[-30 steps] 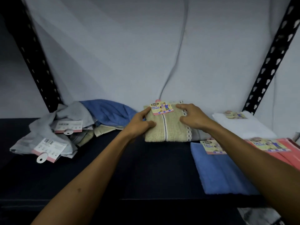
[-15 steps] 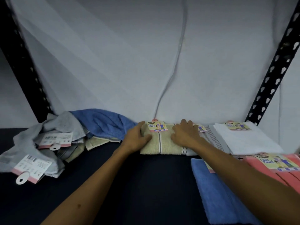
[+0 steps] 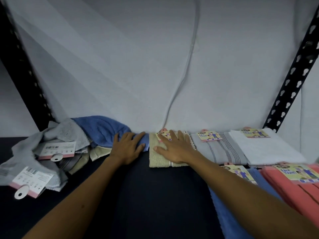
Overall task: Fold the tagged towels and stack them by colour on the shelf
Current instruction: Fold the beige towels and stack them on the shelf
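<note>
A folded beige towel (image 3: 156, 157) with a tag lies at the back of the dark shelf (image 3: 138, 195), against the white backing. My right hand (image 3: 174, 149) rests flat on it, fingers spread. My left hand (image 3: 127, 147) lies open on the end of an unfolded blue towel (image 3: 101, 130), just left of the beige one. To the right lie a folded grey striped towel (image 3: 219, 150) and a folded white towel (image 3: 265, 149), both tagged. In front of them are a folded blue towel (image 3: 224, 204) and a folded coral towel (image 3: 293, 192).
A heap of unfolded grey and beige towels (image 3: 43, 152) with large card tags fills the shelf's left end. Black perforated uprights (image 3: 290, 83) stand at both back corners. A thin cable (image 3: 188, 62) hangs down the backing sheet.
The beige towel was pushed back to the backing beside the grey one. My left hand left it and moved onto the blue towel. My right hand flattened on top.
</note>
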Tool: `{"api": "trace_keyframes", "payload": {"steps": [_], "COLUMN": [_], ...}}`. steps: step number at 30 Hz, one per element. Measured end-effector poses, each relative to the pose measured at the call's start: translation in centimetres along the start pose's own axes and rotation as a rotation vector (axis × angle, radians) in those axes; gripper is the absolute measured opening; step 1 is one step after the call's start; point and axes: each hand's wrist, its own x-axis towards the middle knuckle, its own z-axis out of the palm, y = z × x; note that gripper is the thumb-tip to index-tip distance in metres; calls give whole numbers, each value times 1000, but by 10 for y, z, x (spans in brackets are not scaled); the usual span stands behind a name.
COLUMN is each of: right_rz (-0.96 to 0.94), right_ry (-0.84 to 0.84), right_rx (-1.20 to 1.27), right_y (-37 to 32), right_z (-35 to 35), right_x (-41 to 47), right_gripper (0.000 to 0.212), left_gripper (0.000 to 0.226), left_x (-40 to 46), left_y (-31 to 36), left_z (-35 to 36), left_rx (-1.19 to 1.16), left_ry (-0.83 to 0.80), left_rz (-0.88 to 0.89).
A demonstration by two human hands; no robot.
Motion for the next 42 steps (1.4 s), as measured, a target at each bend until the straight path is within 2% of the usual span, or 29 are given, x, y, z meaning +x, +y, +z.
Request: {"api": "trace_keyframes", "payload": {"steps": [2, 7, 14, 22, 25, 28, 32, 34, 36, 38, 42], "right_rz": [-3, -4, -1, -5, -48, -190, -366, -442, -458, -455, -479], "right_ry": [14, 44, 43, 50, 178, 339, 374, 403, 352, 300, 224], "right_rx": [-12, -40, -53, -39, -152, -325, -117, 43, 231, 319, 148], "right_y": [1, 1, 2, -2, -10, -30, -73, -101, -130, -160, -205], "right_z": [1, 4, 6, 3, -1, -10, -22, -28, -32, -35, -27], "right_x": [-1, 0, 2, -6, -13, -14, 1, 13, 27, 43, 78], "right_gripper": [74, 72, 72, 69, 63, 60, 55, 40, 29, 43, 78], "left_gripper": [82, 80, 56, 69, 54, 34, 28, 40, 58, 66, 65], "left_x": [-3, -11, -22, -48, -67, -85, -101, -113, -132, -157, -196], "left_y": [-8, -16, -21, -8, -18, -42, -79, -102, -129, -151, -163], "left_z": [-1, -1, 7, -11, -14, -24, -54, -66, -70, -68, -65], "left_rx": [-8, -53, -93, -96, 7, 116, 200, 213, 160, 107, 45], "left_ry": [-9, -2, 246, 163, 224, 362, 403, 319, 160, 68, 150], "left_rz": [-41, -20, 87, 44, 33, 33, -128, -235, -326, -356, -369]}}
